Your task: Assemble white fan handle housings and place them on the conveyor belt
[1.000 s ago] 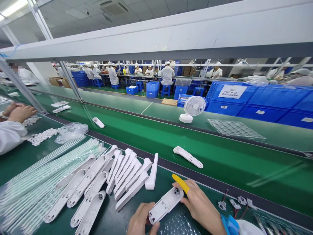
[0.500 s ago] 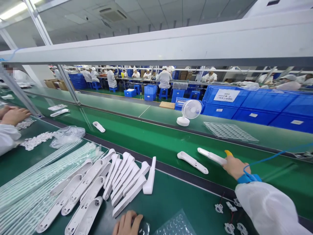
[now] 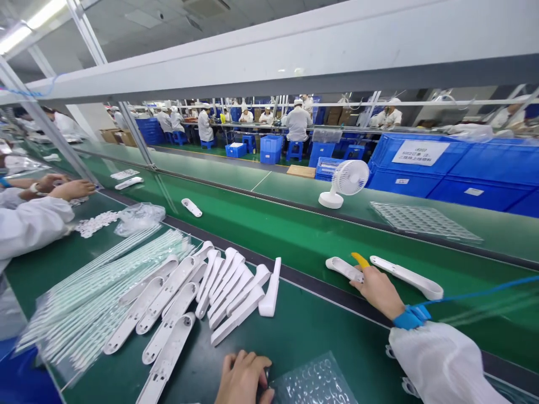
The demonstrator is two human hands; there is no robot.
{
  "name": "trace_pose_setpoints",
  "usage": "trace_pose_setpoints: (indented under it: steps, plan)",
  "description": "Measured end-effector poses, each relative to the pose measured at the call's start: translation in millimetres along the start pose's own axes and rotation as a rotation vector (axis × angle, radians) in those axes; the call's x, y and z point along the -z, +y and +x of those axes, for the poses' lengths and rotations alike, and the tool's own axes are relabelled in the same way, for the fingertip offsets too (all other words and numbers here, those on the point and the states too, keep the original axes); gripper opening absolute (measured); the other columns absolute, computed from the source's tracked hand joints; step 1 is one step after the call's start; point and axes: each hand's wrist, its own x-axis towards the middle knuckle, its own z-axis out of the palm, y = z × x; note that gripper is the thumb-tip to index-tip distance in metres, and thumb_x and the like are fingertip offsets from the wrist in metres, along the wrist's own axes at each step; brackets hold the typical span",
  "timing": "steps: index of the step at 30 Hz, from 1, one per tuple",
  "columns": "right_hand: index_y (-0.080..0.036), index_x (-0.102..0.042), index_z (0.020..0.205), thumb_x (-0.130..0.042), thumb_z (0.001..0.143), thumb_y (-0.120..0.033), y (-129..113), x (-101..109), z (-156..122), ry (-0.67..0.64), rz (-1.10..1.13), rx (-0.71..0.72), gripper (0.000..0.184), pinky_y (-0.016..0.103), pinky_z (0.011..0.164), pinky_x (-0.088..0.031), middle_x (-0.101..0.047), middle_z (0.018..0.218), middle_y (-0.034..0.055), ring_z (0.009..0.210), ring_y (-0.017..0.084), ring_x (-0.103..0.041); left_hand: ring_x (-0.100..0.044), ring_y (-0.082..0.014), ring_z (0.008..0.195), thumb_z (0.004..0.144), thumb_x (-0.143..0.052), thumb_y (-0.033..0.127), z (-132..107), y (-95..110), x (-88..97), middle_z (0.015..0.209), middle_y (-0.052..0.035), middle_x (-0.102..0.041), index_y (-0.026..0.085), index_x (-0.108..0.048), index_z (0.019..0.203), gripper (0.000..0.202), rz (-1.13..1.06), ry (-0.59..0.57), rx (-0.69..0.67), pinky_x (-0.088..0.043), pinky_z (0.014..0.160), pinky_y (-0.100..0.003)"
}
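While the left hand (image 3: 243, 377) is resting curled on the near bench, gripping nothing visible, the right hand (image 3: 378, 287) is reaching open-fingered, touching a white housing (image 3: 344, 268) on the far green belt (image 3: 295, 235).

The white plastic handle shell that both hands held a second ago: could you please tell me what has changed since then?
The right hand carried the white plastic handle shell out to the green conveyor belt and let it go beside another white shell. The left hand stayed at the bench by the clear blister tray. The pile of white shells is unchanged.
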Motion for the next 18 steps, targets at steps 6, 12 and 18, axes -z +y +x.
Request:
trace_pose_setpoints:
  steps: [6,12,18]
  plan:
    - [-0.018,-0.057,0.102,-0.056,0.071,-0.017,-35.0,1.0,-38.9,-0.072,0.154,0.287,0.032,0.033,0.082,-0.043,-0.062,0.099,0.0053,0.093,0.022,-0.055,-0.059,-0.0203,0.079,0.064,-0.048,0.009,-4.3,4.9,15.0,0.081,-0.003,-0.065,0.021,-0.064,0.085,0.029,-0.147,-0.118,0.018,-0.04,0.076,-0.035]
    - [-0.017,-0.048,0.118,-0.056,0.071,-0.016,-67.2,1.1,-73.5,-0.02,0.263,0.416,0.047,0.043,0.092,-0.036,-0.053,0.115,0.0103,0.108,0.026,-0.045,-0.059,-0.0158,0.07,0.062,-0.044,0.004,-6.5,3.5,15.0,0.077,-0.0025,-0.06,0.018,-0.064,0.085,0.033,-0.311,-0.114,-0.007,-0.044,0.068,-0.027]
    - [-0.023,-0.055,0.099,-0.039,0.082,-0.017,-91.0,9.5,-117.9,-0.255,0.51,0.511,0.025,0.035,0.085,-0.043,-0.057,0.105,0.0065,0.098,0.02,-0.052,-0.057,-0.0139,0.068,0.062,-0.041,0.001,-9.7,2.8,19.8,0.074,-0.0007,-0.054,0.018,-0.062,0.084,0.035,-0.472,-0.119,-0.029,-0.044,0.064,-0.022]
